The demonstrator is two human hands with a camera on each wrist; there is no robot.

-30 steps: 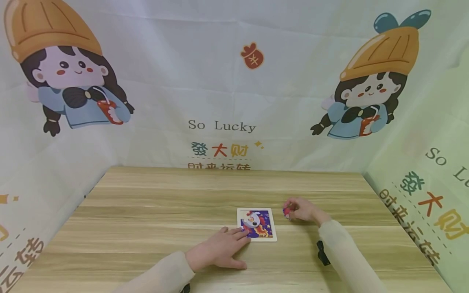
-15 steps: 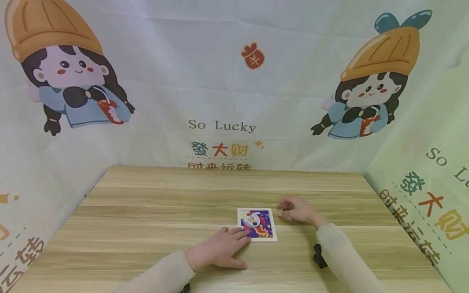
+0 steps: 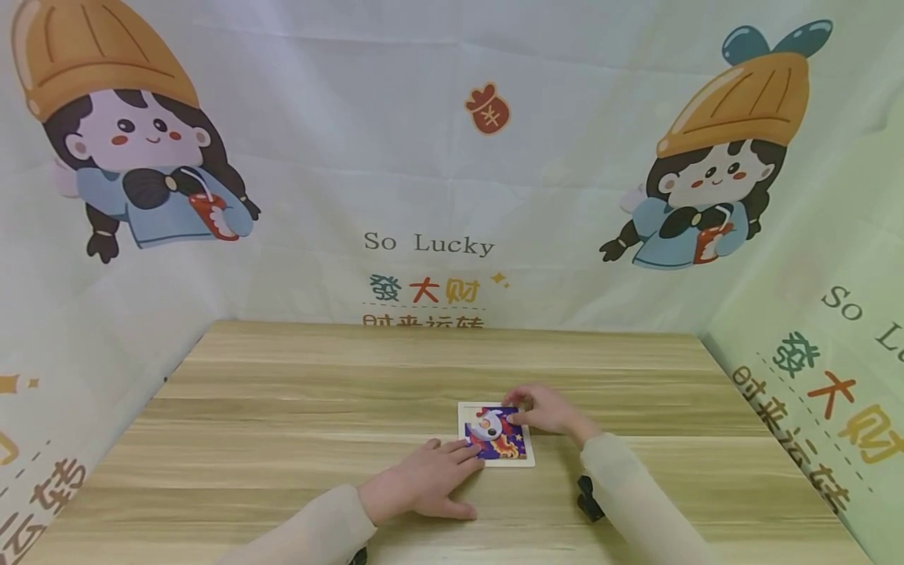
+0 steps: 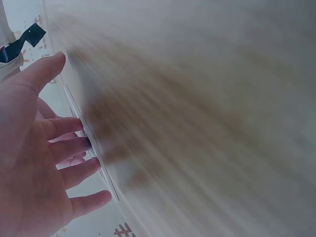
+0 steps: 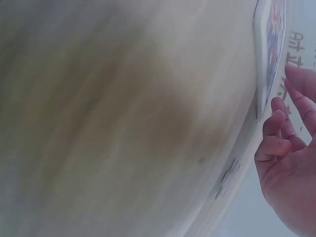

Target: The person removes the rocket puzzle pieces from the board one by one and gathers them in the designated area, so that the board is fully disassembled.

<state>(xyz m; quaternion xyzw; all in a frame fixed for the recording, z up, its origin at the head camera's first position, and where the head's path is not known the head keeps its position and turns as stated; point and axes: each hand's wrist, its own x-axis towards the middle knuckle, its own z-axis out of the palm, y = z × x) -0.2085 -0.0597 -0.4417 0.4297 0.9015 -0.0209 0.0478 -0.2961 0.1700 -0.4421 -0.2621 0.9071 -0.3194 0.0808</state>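
Observation:
A square picture puzzle (image 3: 521,447) with a white border lies mid-table, showing a round white character on purple with stars. Its upper left part is pale, without the picture. My left hand (image 3: 427,479) lies with spread, straight fingers, and its fingertips rest on the puzzle's lower left. In the left wrist view those fingertips touch the board's edge (image 4: 106,173). Over the puzzle's upper right is my right hand (image 3: 545,410), thumb and forefinger drawn together on a small puzzle piece, now mostly hidden by the fingers. In the right wrist view, the other fingers (image 5: 274,140) are curled.
The wood-grain table (image 3: 318,377) extends on all sides of the puzzle. A printed cloth (image 3: 424,180) with cartoon figures and lettering hangs behind and along both sides. A black strap (image 3: 588,498) shows below the right sleeve (image 3: 628,486).
My right hand has moved left with the small puzzle piece, from beside the puzzle to over its upper right. My left hand has stayed in place.

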